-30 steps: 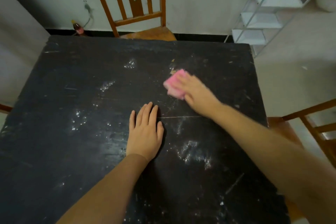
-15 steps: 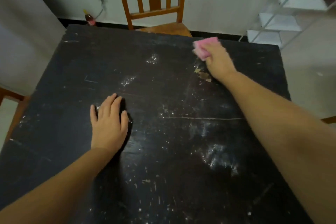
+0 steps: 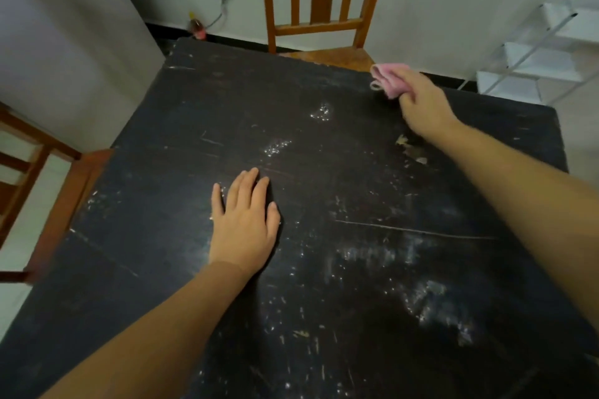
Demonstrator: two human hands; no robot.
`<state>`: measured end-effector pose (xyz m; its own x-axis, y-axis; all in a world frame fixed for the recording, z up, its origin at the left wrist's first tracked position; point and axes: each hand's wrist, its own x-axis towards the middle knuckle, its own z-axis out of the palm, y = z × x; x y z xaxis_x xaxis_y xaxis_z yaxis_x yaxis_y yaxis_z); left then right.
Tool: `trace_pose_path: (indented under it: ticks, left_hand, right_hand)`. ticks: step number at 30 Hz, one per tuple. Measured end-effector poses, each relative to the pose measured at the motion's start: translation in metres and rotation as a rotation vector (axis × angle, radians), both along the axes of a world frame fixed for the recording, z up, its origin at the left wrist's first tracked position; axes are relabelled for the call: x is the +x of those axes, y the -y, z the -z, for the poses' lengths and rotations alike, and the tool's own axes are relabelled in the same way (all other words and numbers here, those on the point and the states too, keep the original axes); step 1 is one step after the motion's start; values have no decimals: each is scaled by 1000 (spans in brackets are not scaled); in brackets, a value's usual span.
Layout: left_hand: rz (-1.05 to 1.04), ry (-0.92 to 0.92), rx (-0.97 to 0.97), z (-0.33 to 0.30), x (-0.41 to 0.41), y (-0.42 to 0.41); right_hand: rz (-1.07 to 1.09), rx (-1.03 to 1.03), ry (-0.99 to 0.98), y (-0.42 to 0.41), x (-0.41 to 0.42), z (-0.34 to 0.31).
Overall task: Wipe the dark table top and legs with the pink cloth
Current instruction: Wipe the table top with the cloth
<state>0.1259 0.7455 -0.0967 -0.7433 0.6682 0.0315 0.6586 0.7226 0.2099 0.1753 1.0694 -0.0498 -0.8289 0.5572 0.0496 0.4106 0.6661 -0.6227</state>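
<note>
The dark table top [image 3: 340,285] fills most of the view, scratched and speckled with white dust and a patch of brownish crumbs right of centre. My right hand [image 3: 424,104] is stretched to the far edge and grips the bunched pink cloth [image 3: 387,78], which sits at that edge. My left hand [image 3: 244,220] lies flat on the table near its middle, palm down, fingers together, holding nothing. The table legs are hidden below the top.
A wooden chair [image 3: 319,3] stands against the far edge. Another wooden chair [image 3: 39,185] is at the left side. A white wire shelf rack [image 3: 538,58] stands at the back right. A small bottle [image 3: 197,30] sits on the floor by the wall socket.
My right hand has carried the pink cloth from the table's middle to its far edge. My left hand has stayed flat on the table. The view has shifted right.
</note>
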Motion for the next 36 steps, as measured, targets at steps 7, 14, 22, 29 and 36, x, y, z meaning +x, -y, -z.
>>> trace_pose_path:
  ticks: [7,14,22,29,36]
  left_hand:
    - [9,42,45,-1,0,0]
    - [-27,215,401,-18,-13,22]
    - [-103,38,93,-7,-71,84]
    - [-72,36,78,-2,-72,85]
    - [-66,31,71,-2,-73,85]
  right_hand:
    - [-379,82,38,99,-13,32]
    - [-585,-232,-21,143,33,9]
    - [-23,-10,59,71,-86,9]
    - [-869,-17,128,210,5,26]
    - [-299,-35,-20,126,-75,0]
